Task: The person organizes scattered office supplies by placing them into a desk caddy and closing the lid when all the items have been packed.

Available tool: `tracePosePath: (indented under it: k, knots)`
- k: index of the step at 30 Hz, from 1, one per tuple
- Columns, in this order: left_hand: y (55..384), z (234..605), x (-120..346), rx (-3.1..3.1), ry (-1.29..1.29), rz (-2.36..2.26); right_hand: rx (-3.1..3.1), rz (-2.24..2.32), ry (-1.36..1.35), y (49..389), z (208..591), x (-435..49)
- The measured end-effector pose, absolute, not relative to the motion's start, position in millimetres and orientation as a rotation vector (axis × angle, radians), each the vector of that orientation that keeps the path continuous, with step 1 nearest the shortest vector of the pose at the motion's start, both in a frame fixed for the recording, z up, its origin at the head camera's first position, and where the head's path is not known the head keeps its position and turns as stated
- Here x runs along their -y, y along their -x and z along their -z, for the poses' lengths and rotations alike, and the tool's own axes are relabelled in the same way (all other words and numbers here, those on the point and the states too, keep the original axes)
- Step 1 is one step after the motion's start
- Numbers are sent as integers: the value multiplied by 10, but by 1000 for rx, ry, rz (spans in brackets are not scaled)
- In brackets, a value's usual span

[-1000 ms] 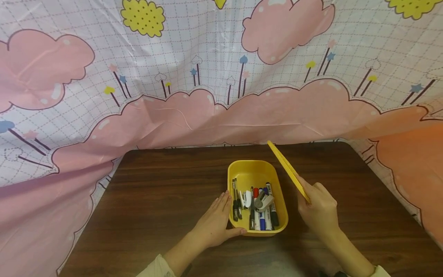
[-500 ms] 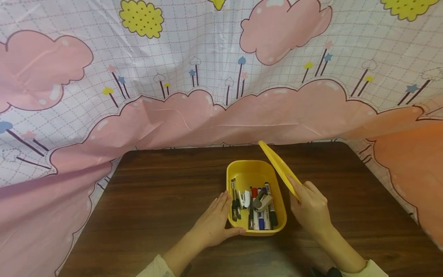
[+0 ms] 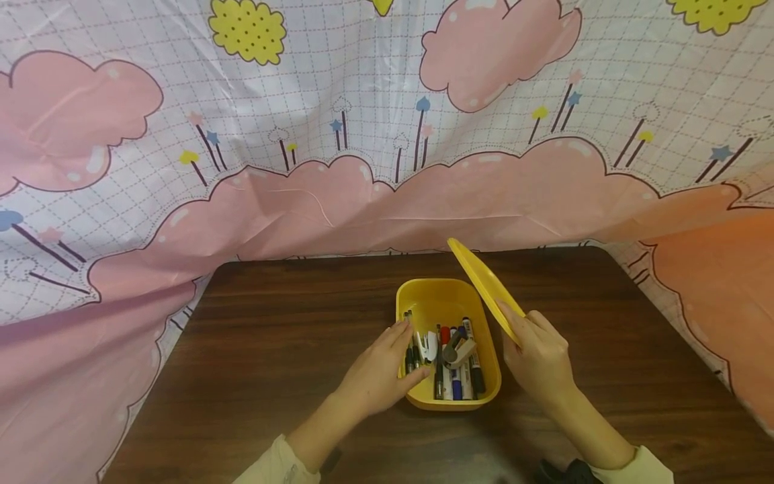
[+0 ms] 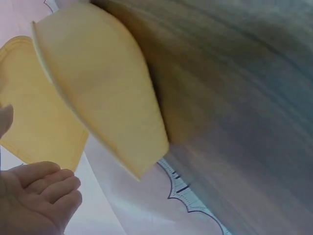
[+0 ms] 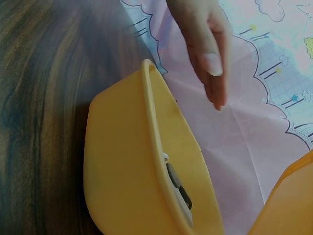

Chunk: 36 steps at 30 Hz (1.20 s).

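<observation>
A yellow plastic box (image 3: 440,299) stands uncovered on the table. Inside it lie dark pens (image 3: 416,363), several markers (image 3: 456,388), a small white stapler-like item (image 3: 429,347) and a grey-and-beige item (image 3: 461,352). My right hand (image 3: 540,359) grips the near end of a yellow lid (image 3: 484,282), held tilted on edge beside the box's right side. My left hand (image 3: 376,376) hovers at the box's left rim, fingers relaxed and holding nothing. In the left wrist view, that hand (image 4: 44,196) is apart from the box's outer wall (image 4: 102,88).
The dark wood table (image 3: 290,323) extends on both sides of the box. Behind it hangs a patterned cloth (image 3: 338,202) with pink clouds, which also drapes down at the left and right. A black object (image 3: 568,472) shows near my right wrist.
My left hand has come up off the box's near-left rim and over its left edge. My right hand has brought the lid leftward, nearer the box, turning more of its face into view.
</observation>
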<state>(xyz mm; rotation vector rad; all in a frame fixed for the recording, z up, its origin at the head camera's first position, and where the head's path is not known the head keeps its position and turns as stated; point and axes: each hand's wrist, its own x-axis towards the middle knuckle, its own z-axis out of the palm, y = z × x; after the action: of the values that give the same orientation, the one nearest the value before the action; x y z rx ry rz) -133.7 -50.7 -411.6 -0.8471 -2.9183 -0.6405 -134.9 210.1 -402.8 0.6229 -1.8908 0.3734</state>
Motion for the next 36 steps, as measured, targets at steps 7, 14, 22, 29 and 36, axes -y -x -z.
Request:
tracePosePath:
  k: [7,14,22,29,36]
  knots:
    - [1350,3990,423,2829,835,725,1904,-383,-639,1346,3993,-2062]
    - [1416,3760,214,2683,810,1116,1895,-391,-670,1374,3966,-2008]
    - [1583,3635,-51,2565,729,1526,1902,-377,-695,1399,3979,-1932]
    - [1574,3594,-152,2524,654,1719,1914,-373,-689,1384,3954,-1892]
    - [1552,3544,-206,2492,659,1745,1953,-343,-707,1357,3955,-1892]
